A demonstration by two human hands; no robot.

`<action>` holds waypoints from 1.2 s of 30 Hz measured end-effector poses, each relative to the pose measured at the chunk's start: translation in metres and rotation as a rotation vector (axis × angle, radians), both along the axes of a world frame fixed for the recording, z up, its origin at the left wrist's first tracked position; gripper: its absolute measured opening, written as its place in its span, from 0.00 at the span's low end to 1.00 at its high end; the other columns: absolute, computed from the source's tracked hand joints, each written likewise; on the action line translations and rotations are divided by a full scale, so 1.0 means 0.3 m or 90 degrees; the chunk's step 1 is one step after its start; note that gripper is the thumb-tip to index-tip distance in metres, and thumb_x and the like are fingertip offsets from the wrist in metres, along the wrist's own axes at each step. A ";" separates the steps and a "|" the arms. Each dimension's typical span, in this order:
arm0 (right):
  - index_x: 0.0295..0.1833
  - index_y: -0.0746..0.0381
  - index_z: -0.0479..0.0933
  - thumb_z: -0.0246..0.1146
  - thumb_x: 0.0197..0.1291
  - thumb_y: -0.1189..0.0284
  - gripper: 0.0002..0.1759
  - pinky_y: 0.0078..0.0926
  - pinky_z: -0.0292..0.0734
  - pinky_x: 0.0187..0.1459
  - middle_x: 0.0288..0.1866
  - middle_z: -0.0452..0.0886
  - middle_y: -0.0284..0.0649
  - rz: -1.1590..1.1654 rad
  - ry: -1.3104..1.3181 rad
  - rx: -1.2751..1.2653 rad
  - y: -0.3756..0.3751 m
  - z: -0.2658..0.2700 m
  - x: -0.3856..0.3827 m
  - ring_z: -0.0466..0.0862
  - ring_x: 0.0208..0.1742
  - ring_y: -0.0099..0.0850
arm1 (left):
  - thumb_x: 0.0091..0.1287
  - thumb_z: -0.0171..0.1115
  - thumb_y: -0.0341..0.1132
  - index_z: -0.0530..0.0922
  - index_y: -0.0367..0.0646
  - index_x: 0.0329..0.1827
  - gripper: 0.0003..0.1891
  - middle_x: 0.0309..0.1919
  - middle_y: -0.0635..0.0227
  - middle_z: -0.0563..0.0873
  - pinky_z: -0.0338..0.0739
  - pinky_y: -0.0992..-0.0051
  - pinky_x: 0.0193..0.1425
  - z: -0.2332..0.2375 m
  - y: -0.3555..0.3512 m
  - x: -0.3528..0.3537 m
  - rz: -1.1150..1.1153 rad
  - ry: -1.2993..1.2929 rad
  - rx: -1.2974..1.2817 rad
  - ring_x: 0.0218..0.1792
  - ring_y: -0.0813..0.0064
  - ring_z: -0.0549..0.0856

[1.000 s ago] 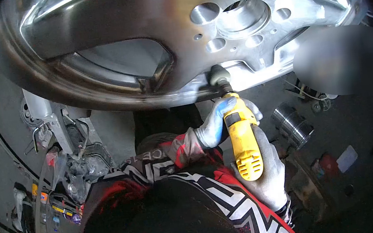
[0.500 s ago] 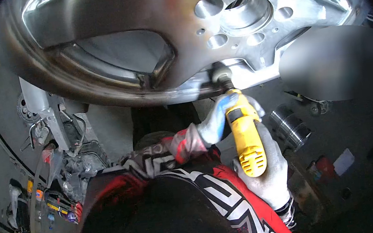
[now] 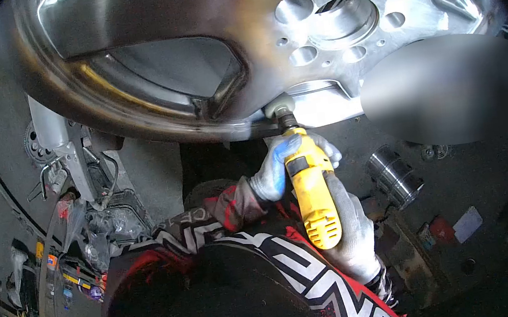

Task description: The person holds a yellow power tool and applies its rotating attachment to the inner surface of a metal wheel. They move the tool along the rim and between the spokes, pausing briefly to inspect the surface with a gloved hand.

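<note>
A yellow power tool points up toward a large metal wheel. Its rounded grey tip touches or nearly touches the wheel's lower rim, beside a spoke. My left hand, in a grey and blue glove, is wrapped round the front of the tool near its chuck. Lower down, my right hand, in a light grey glove, grips the tool's body from the right; some of its fingers are hidden behind the tool.
A shiny metal cylinder stands at the right, above a red object and a pale sheet. A metal stand and assorted tools fill the left side. A blurred oval hides part of the wheel's right side.
The tool and both my hands have shifted left, with the tip now further left along the rim. The wheel appears slightly further right in view.
</note>
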State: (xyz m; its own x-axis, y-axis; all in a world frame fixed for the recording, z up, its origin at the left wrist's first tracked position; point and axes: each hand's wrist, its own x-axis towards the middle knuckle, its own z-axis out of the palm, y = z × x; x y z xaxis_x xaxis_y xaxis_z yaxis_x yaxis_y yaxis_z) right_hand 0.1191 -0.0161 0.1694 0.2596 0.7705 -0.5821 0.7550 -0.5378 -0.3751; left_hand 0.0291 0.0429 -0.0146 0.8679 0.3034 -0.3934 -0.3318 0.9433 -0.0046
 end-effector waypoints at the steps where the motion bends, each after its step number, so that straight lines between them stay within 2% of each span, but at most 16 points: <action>1: 0.75 0.68 0.68 0.82 0.53 0.65 0.46 0.40 0.87 0.46 0.53 0.84 0.54 0.003 0.010 0.013 -0.006 0.000 -0.002 0.89 0.47 0.49 | 0.70 0.51 0.63 0.83 0.28 0.48 0.37 0.48 0.46 0.88 0.83 0.57 0.60 0.011 0.007 -0.009 -0.010 0.027 0.020 0.50 0.55 0.88; 4: 0.75 0.67 0.69 0.79 0.54 0.63 0.46 0.41 0.85 0.39 0.48 0.81 0.50 -0.032 -0.054 0.051 -0.036 -0.010 -0.017 0.86 0.42 0.46 | 0.70 0.52 0.63 0.83 0.28 0.48 0.37 0.47 0.46 0.88 0.84 0.57 0.58 0.001 -0.009 0.039 -0.015 -0.011 0.039 0.48 0.55 0.89; 7: 0.75 0.67 0.70 0.79 0.55 0.62 0.45 0.40 0.85 0.39 0.48 0.81 0.50 -0.084 -0.077 0.019 -0.035 0.000 -0.010 0.87 0.42 0.46 | 0.70 0.53 0.63 0.83 0.28 0.47 0.37 0.46 0.46 0.89 0.85 0.59 0.57 -0.008 -0.015 0.107 -0.036 -0.049 0.002 0.47 0.56 0.89; 11: 0.74 0.67 0.70 0.80 0.54 0.62 0.45 0.40 0.85 0.37 0.49 0.81 0.50 -0.047 -0.078 0.039 -0.062 -0.030 -0.023 0.87 0.41 0.46 | 0.70 0.54 0.60 0.83 0.28 0.48 0.34 0.47 0.45 0.88 0.83 0.59 0.60 -0.033 -0.042 0.058 0.003 -0.061 0.000 0.49 0.55 0.89; 12: 0.74 0.66 0.69 0.80 0.54 0.66 0.44 0.42 0.85 0.46 0.51 0.85 0.52 -0.041 -0.029 0.009 -0.056 -0.020 -0.014 0.88 0.47 0.49 | 0.71 0.53 0.59 0.82 0.28 0.50 0.34 0.49 0.44 0.87 0.82 0.58 0.63 -0.047 -0.053 0.028 0.012 -0.061 0.010 0.51 0.54 0.88; 13: 0.73 0.67 0.69 0.80 0.55 0.66 0.43 0.41 0.85 0.45 0.51 0.85 0.53 -0.024 0.007 0.037 -0.063 -0.036 -0.008 0.88 0.46 0.49 | 0.71 0.52 0.59 0.81 0.28 0.51 0.34 0.51 0.44 0.87 0.82 0.57 0.63 -0.027 -0.022 -0.009 -0.005 -0.015 0.092 0.51 0.55 0.88; 15: 0.73 0.68 0.69 0.80 0.54 0.66 0.44 0.42 0.85 0.47 0.51 0.85 0.53 -0.037 0.061 0.039 -0.075 -0.041 -0.001 0.88 0.47 0.49 | 0.71 0.52 0.60 0.82 0.28 0.50 0.35 0.50 0.45 0.87 0.83 0.57 0.61 -0.022 -0.044 -0.028 0.012 0.005 0.025 0.50 0.55 0.89; 18: 0.73 0.69 0.68 0.81 0.53 0.67 0.45 0.42 0.85 0.50 0.53 0.85 0.53 -0.067 0.023 0.056 -0.097 -0.036 0.016 0.89 0.48 0.50 | 0.71 0.53 0.61 0.82 0.28 0.49 0.35 0.48 0.46 0.88 0.84 0.58 0.59 -0.012 -0.045 0.028 -0.008 0.003 0.054 0.49 0.56 0.89; 19: 0.74 0.70 0.67 0.82 0.51 0.68 0.47 0.41 0.84 0.57 0.58 0.84 0.54 -0.070 -0.009 0.024 -0.096 -0.031 0.027 0.88 0.54 0.49 | 0.70 0.53 0.61 0.83 0.29 0.48 0.35 0.47 0.46 0.88 0.84 0.59 0.58 -0.022 -0.060 0.070 0.001 -0.013 0.047 0.48 0.57 0.90; 22: 0.76 0.71 0.65 0.80 0.50 0.72 0.49 0.37 0.80 0.65 0.68 0.79 0.57 -0.220 0.021 0.004 -0.122 -0.007 0.053 0.84 0.66 0.43 | 0.70 0.55 0.60 0.84 0.29 0.46 0.34 0.45 0.47 0.89 0.85 0.63 0.55 -0.031 -0.073 0.177 -0.052 -0.042 0.053 0.45 0.58 0.91; 26: 0.77 0.71 0.64 0.80 0.50 0.72 0.49 0.37 0.79 0.66 0.70 0.78 0.56 -0.234 -0.027 0.017 -0.151 -0.009 0.055 0.84 0.67 0.41 | 0.70 0.55 0.58 0.84 0.28 0.46 0.33 0.44 0.46 0.89 0.85 0.64 0.55 -0.035 -0.096 0.244 -0.041 -0.092 0.028 0.45 0.58 0.90; 29: 0.77 0.71 0.64 0.81 0.50 0.71 0.50 0.37 0.79 0.66 0.69 0.79 0.56 -0.214 -0.030 0.039 -0.158 -0.033 0.034 0.84 0.66 0.42 | 0.70 0.55 0.58 0.83 0.28 0.46 0.32 0.45 0.46 0.89 0.85 0.63 0.55 -0.037 -0.093 0.201 -0.056 -0.062 0.044 0.45 0.57 0.90; 31: 0.73 0.67 0.70 0.81 0.51 0.67 0.45 0.41 0.85 0.45 0.51 0.83 0.52 -0.096 -0.070 0.141 -0.137 -0.063 0.016 0.88 0.45 0.47 | 0.71 0.54 0.57 0.84 0.28 0.45 0.32 0.45 0.45 0.89 0.85 0.62 0.56 -0.044 -0.084 0.140 -0.032 -0.035 0.086 0.46 0.56 0.90; 33: 0.72 0.68 0.71 0.82 0.51 0.65 0.45 0.40 0.86 0.42 0.50 0.84 0.51 -0.092 -0.028 0.164 -0.148 -0.087 -0.008 0.88 0.43 0.46 | 0.75 0.54 0.57 0.84 0.34 0.46 0.29 0.45 0.53 0.89 0.83 0.69 0.57 -0.043 -0.068 0.058 0.009 -0.030 0.110 0.46 0.66 0.89; 34: 0.72 0.68 0.71 0.82 0.51 0.65 0.45 0.39 0.86 0.41 0.51 0.84 0.51 -0.082 -0.009 0.161 -0.148 -0.090 -0.024 0.88 0.43 0.46 | 0.74 0.51 0.56 0.83 0.28 0.46 0.32 0.46 0.44 0.89 0.83 0.60 0.60 -0.041 -0.057 0.017 -0.004 0.012 0.127 0.47 0.56 0.90; 36: 0.73 0.69 0.70 0.82 0.52 0.65 0.45 0.37 0.86 0.39 0.53 0.84 0.52 -0.021 0.003 0.195 -0.139 -0.107 -0.034 0.88 0.43 0.45 | 0.78 0.47 0.57 0.83 0.28 0.47 0.33 0.46 0.46 0.89 0.83 0.60 0.60 -0.044 -0.054 -0.047 0.008 0.030 0.146 0.48 0.56 0.89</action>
